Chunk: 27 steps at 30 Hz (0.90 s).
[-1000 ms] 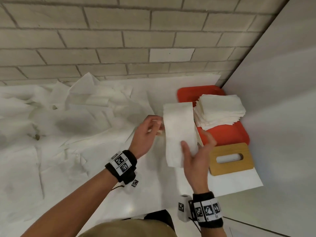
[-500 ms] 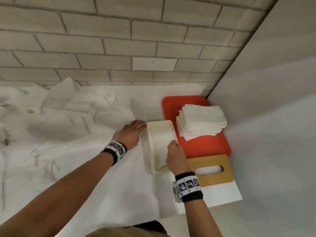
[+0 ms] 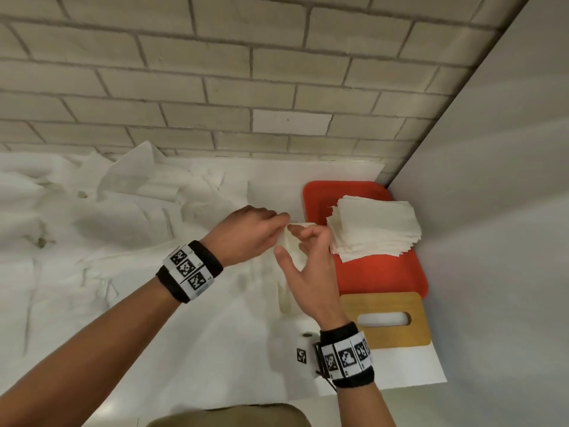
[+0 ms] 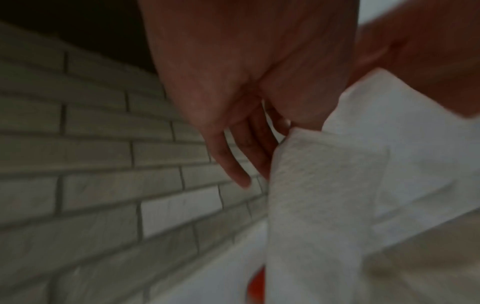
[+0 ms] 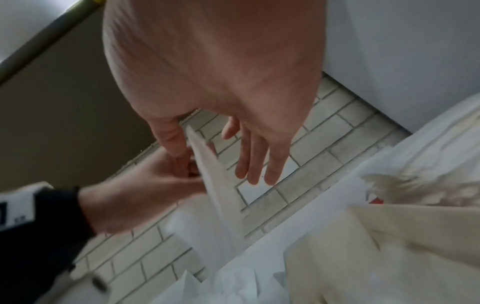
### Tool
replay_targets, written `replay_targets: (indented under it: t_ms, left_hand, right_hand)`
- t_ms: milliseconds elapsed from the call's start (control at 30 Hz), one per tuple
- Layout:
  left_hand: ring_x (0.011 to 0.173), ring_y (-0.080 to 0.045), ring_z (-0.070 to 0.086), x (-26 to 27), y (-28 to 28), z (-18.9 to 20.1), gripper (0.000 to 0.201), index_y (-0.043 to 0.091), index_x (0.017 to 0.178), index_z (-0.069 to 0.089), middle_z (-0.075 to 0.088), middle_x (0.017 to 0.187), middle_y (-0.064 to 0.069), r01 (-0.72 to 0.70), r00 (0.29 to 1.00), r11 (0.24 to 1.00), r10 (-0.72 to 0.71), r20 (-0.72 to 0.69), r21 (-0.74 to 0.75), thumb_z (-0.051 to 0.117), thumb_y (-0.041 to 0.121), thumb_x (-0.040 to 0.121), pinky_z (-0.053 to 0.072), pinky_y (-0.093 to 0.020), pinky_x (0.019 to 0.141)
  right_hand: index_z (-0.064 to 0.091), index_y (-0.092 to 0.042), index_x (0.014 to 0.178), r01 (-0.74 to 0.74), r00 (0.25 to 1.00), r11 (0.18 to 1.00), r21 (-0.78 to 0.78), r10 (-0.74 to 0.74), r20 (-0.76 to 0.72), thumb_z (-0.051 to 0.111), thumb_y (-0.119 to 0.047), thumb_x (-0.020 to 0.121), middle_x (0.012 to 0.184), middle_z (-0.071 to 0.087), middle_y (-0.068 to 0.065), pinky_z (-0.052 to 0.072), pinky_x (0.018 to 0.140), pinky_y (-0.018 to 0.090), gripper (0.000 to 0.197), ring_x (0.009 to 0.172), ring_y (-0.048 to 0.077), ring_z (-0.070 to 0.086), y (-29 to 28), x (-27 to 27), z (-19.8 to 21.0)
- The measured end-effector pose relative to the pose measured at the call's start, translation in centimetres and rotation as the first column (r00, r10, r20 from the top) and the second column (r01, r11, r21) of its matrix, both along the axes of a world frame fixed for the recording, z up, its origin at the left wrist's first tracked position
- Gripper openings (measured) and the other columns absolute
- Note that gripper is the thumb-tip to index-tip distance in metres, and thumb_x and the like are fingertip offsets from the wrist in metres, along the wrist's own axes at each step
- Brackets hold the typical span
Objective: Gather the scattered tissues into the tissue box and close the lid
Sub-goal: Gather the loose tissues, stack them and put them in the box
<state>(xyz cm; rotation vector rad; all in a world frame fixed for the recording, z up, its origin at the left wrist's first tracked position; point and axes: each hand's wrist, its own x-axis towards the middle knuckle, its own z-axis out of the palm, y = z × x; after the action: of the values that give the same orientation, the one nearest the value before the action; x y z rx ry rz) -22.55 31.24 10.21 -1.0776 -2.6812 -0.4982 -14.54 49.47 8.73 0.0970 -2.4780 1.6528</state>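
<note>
Both hands meet above the table, left hand (image 3: 246, 232) and right hand (image 3: 308, 272) pinching one tissue (image 3: 295, 241) beside the tray's stack (image 3: 372, 229). The right wrist view shows the right's other fingers (image 5: 257, 160) spread.

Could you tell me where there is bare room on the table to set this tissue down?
Free: the white sheet near the table's front edge, just before the wooden lid, and the red tray's front part between the tissue stack and the lid. Crowded: the loose tissues spread left of both hands toward the brick wall.
</note>
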Motion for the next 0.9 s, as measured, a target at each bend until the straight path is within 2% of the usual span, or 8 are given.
replay_targets:
  t_ms: [100, 200, 333, 467, 600, 700, 800, 900]
  left_hand:
    - [0.075, -0.029, 0.063, 0.9, 1.4, 3.8, 0.023, 0.024, 0.121, 0.044, 0.07, 0.099, 0.0, 0.048, 0.994, 0.998, -0.043, 0.101, -0.049, 0.06, 0.023, 0.105, 0.056, -0.042, 0.063]
    - [0.095, -0.027, 0.067, 0.8, 2.4, 5.4, 0.043, 0.029, 0.137, 0.041, 0.07, 0.118, 0.0, 0.08, 0.981, 0.996, -0.07, 0.182, -0.05, 0.064, 0.015, 0.104, 0.058, -0.044, 0.076]
    - [0.099, -0.022, 0.07, -1.1, 2.9, 4.5, 0.061, 0.037, 0.139, 0.041, 0.071, 0.112, -0.005, 0.04, 0.964, 0.998, -0.025, 0.266, -0.051, 0.067, 0.0, 0.098, 0.061, -0.045, 0.082]
    - [0.099, -0.02, 0.072, -2.3, 4.2, 1.9, 0.056, 0.031, 0.139, 0.054, 0.072, 0.111, -0.005, -0.021, 0.967, 0.999, 0.027, 0.253, -0.025, 0.065, -0.004, 0.098, 0.061, -0.042, 0.085]
    - [0.118, -0.027, 0.063, -1.2, 5.6, -0.3, 0.055, 0.026, 0.145, 0.058, 0.07, 0.131, -0.004, -0.113, 0.988, 0.993, 0.11, 0.104, 0.022, 0.073, 0.009, 0.095, 0.052, -0.043, 0.1]
    - [0.122, -0.026, 0.062, 1.0, 4.3, -1.9, 0.046, 0.025, 0.141, 0.06, 0.069, 0.134, 0.0, -0.161, 0.982, 0.985, 0.152, 0.115, 0.066, 0.072, 0.019, 0.097, 0.051, -0.044, 0.102]
    - [0.118, -0.025, 0.064, 4.2, 1.0, -4.2, 0.037, 0.022, 0.136, 0.063, 0.07, 0.128, 0.0, -0.191, 0.967, 0.979, 0.173, 0.189, 0.077, 0.069, 0.022, 0.099, 0.055, -0.044, 0.096]
    - [0.118, -0.022, 0.063, 7.7, -3.8, -6.3, 0.032, 0.024, 0.134, 0.065, 0.071, 0.126, 0.004, -0.27, 0.916, 0.961, 0.234, 0.326, 0.068, 0.066, 0.025, 0.102, 0.055, -0.04, 0.096]
  right_hand:
    - [0.036, -0.022, 0.121, 0.07, 0.996, 0.997, -0.034, -0.072, -0.058, 0.08, -0.014, 0.093, 0.112, 0.059, -0.01, 0.05, 0.084, 0.017, 0.053, 0.104, 0.009, 0.066, -0.1, 0.0, 0.4]
    - [0.034, -0.027, 0.124, 0.107, 0.977, 0.994, -0.016, -0.108, -0.183, 0.069, -0.003, 0.098, 0.112, 0.061, -0.001, 0.055, 0.08, 0.027, 0.05, 0.099, 0.015, 0.068, 1.0, 0.3, 0.3]
    - [0.058, -0.026, 0.116, 0.072, 0.977, 0.982, 0.174, -0.035, -0.208, 0.068, -0.002, 0.101, 0.105, 0.069, -0.007, 0.048, 0.068, 0.019, 0.03, 0.08, 0.007, 0.064, 3.8, 1.8, -0.2]
    - [0.074, -0.033, 0.097, 0.04, 0.998, 0.935, 0.353, -0.058, 0.039, 0.073, -0.006, 0.096, 0.096, 0.075, -0.021, 0.049, 0.076, 0.009, 0.027, 0.09, 0.0, 0.07, 5.0, 3.9, -1.8]
    - [0.078, -0.035, 0.102, 0.133, 0.912, 0.962, 0.24, -0.213, 0.349, 0.074, -0.017, 0.099, 0.095, 0.072, -0.026, 0.046, 0.071, 0.013, 0.019, 0.082, -0.001, 0.068, 4.0, 2.9, -3.0]
    - [0.074, -0.025, 0.116, 0.137, 0.819, 0.97, 0.199, -0.224, 0.528, 0.073, -0.019, 0.099, 0.113, 0.065, -0.011, 0.046, 0.074, 0.018, 0.018, 0.093, 0.001, 0.059, 3.3, 1.0, -4.5]
    - [0.066, -0.018, 0.126, -0.033, 0.742, 0.945, 0.324, -0.194, 0.642, 0.071, -0.019, 0.099, 0.126, 0.056, 0.001, 0.054, 0.097, 0.036, 0.027, 0.123, 0.022, 0.058, 2.7, -0.4, -6.4]
    - [0.052, -0.015, 0.141, -0.178, 0.697, 0.881, 0.439, -0.202, 0.688, 0.072, -0.023, 0.101, 0.135, 0.057, 0.014, 0.056, 0.098, 0.04, 0.046, 0.115, 0.03, 0.063, 2.0, -0.4, -5.2]
